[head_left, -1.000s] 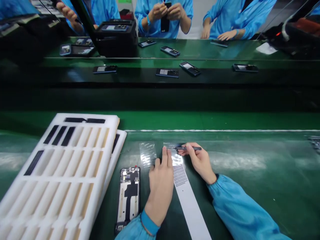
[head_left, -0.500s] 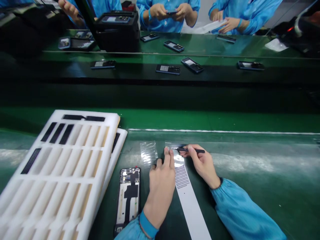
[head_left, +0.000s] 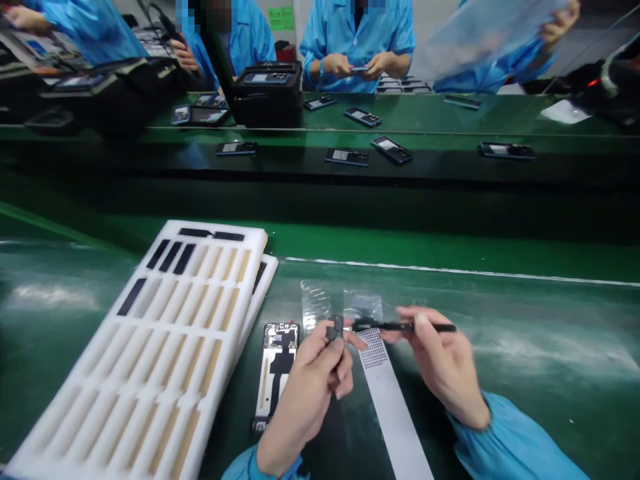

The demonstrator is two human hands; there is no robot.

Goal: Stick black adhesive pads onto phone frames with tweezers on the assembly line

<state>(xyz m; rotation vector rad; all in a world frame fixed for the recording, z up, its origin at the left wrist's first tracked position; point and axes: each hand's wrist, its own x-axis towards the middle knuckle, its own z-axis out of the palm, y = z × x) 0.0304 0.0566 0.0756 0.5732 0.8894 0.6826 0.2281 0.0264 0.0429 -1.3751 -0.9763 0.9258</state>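
Between its thumb and fingers, my left hand [head_left: 317, 373] pinches a small dark part [head_left: 335, 327], whose exact kind I cannot make out. Black tweezers [head_left: 400, 327] lie in the grip of my right hand [head_left: 445, 363], their tips pointing left, close to the small part. Below the tweezers is a white strip [head_left: 397, 423] with rows of tiny dark dots at its upper end. Left of my left hand lies an opened phone [head_left: 270, 373] with its inner board showing, partly covered by the wrist. Two clear plastic sheets [head_left: 316, 300] are just beyond the hands.
A white foam tray [head_left: 220, 363] with long slots, several holding black strips, sits on a second tray [head_left: 267, 270] at left. Past the bench, several phones [head_left: 347, 157] lie on a green-and-black surface. Black boxes [head_left: 267, 100] and co-workers in blue sleeves [head_left: 320, 50] are behind.
My left hand has lifted from the clear sheet, turned over and now holds the small dark part. My right hand has moved right and toward me with the tweezers. The view has shifted.
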